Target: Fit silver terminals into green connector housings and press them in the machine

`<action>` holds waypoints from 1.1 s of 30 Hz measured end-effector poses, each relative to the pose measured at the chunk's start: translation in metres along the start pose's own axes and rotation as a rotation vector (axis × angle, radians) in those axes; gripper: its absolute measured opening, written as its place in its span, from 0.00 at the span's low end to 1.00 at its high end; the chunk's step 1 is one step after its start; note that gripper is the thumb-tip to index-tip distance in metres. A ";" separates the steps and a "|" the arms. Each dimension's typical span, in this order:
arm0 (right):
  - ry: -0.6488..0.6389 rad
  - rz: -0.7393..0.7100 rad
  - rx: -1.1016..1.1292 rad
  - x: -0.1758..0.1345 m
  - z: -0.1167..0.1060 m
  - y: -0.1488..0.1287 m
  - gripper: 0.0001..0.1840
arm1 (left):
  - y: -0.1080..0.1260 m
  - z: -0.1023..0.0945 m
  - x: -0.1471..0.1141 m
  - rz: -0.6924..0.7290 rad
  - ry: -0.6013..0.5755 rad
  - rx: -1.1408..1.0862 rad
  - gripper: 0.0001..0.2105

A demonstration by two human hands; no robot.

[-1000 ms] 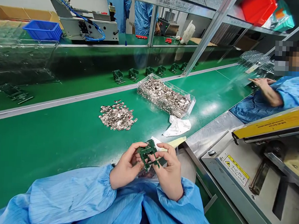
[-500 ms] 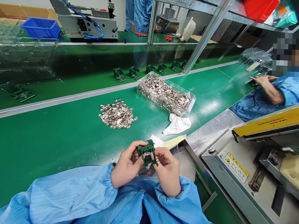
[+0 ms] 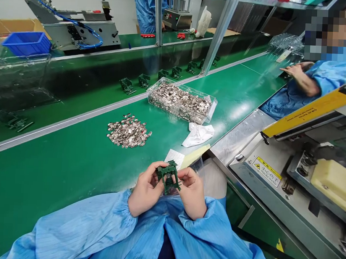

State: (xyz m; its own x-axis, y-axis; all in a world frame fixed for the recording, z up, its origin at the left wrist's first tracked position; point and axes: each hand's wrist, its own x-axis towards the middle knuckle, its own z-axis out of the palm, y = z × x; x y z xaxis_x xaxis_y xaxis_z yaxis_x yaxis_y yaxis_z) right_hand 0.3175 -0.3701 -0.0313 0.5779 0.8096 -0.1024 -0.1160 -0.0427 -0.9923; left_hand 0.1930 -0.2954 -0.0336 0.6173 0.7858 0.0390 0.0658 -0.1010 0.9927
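We have green frame (image 3: pixel 168 170) at near side of desk (image 3: pixel 73 171), centre | L grip (image 3: pixel 145 192) + R grip (image 3: pixel 193 192): both pinch its sides, little gap | prob. light, stiff; thin prongs maybe fragile | we shd hold thicker side walls

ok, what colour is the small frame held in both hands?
Dark green. The small frame shows in the head view, the only one.

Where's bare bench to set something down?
Widest: the green bench left of the metal pieces, between the metal strip and the left sleeve. Another bare patch lies right of the clear bin, short of the co-worker's hands. Crowded: between the clear bin and the held green part, with white cloth, yellow sheet and lined paper.
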 end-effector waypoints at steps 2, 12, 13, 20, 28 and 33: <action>0.024 0.002 0.050 -0.002 -0.009 0.007 0.16 | 0.002 -0.002 0.002 0.000 -0.040 0.008 0.14; -0.132 0.010 -0.111 0.001 -0.022 0.051 0.24 | 0.006 0.023 0.051 0.021 0.046 -0.155 0.18; -0.139 0.004 -0.117 0.000 -0.016 0.053 0.25 | 0.004 0.027 0.054 0.026 0.039 -0.158 0.19; -0.146 -0.090 -0.149 -0.020 -0.006 0.067 0.24 | -0.011 0.026 0.049 0.019 -0.001 -0.216 0.20; -0.151 -0.193 -0.281 -0.013 -0.012 0.070 0.24 | -0.014 0.031 0.050 0.041 0.085 -0.178 0.18; -0.258 -0.173 -0.466 -0.001 -0.031 0.076 0.22 | -0.016 0.032 0.058 0.052 0.080 -0.182 0.17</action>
State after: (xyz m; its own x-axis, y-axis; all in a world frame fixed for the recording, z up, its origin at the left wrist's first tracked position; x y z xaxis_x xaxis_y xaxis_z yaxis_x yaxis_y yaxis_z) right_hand 0.3330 -0.3924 -0.1088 0.3335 0.9424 0.0266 0.3665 -0.1036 -0.9246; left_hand 0.2529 -0.2674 -0.0510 0.5514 0.8291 0.0926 -0.1119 -0.0365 0.9931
